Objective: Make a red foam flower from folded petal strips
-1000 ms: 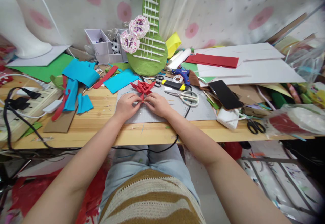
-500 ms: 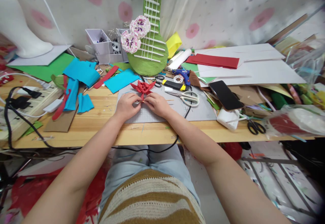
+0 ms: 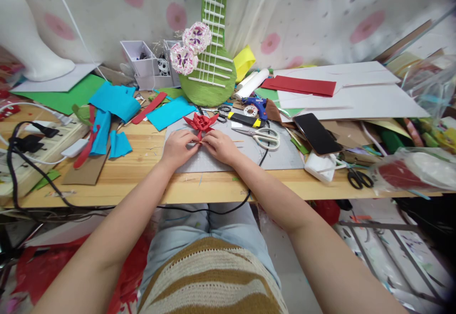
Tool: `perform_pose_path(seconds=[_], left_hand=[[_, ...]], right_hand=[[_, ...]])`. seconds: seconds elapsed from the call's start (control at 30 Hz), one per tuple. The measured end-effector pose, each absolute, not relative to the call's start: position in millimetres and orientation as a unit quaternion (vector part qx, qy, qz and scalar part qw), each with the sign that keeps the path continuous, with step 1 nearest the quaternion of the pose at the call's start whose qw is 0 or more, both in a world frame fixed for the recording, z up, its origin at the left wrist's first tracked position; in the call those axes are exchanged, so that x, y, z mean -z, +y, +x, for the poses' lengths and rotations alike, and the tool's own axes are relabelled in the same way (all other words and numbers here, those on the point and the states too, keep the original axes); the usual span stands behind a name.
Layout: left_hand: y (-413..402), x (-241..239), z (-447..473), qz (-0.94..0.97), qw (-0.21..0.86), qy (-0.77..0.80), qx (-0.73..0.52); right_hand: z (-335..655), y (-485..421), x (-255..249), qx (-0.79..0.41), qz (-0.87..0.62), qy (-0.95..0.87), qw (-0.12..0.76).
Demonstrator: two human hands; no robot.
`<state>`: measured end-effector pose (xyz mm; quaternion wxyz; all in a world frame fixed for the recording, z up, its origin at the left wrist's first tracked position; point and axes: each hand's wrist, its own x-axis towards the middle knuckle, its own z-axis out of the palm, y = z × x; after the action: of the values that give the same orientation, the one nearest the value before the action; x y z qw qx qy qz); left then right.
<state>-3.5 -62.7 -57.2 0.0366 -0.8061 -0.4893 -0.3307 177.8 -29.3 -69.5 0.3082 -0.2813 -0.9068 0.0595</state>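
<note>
Where they meet over the grey cutting mat (image 3: 213, 162), the left hand (image 3: 178, 147) and the right hand (image 3: 221, 146) come together fingertip to fingertip. Both pinch a thin wooden stick (image 3: 200, 141) that lies crosswise, left to right, between them. The red paper flower (image 3: 200, 122) sits just beyond the fingertips, away from the body, centred so neither hand is nearer. White-handled scissors (image 3: 265, 137) lie apart, to the right.

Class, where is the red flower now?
Head view, mid-desk: the flower is at the far edge of the grey mat, beyond the left hand and right hand, before the green guitar.
</note>
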Motion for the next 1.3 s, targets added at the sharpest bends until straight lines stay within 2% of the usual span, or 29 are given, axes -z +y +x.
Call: perform_pose_path(seconds=[0.2, 0.5, 1.03, 1.3], left_hand=[[-62.4, 56.8, -3.3, -0.811, 0.071, -0.485, 0.318], [-62.1, 58.9, -4.0, -0.810, 0.048, -0.484, 0.328], [-60.0, 59.8, -2.2, -0.832, 0.132, -0.453, 0.292], [-60.5, 61.2, -3.6, -0.813, 0.077, -0.459, 0.349]], right_hand=[[177.8, -31.5, 66.6, -0.055, -0.291, -0.901, 0.316], [177.4, -34.9, 63.0, -0.018, -0.320, -0.900, 0.295], [177.3, -35.9, 59.0, -0.172, -0.368, -0.863, 0.300], [182.4, -38.5, 58.9, -0.113, -0.320, -0.896, 0.287]])
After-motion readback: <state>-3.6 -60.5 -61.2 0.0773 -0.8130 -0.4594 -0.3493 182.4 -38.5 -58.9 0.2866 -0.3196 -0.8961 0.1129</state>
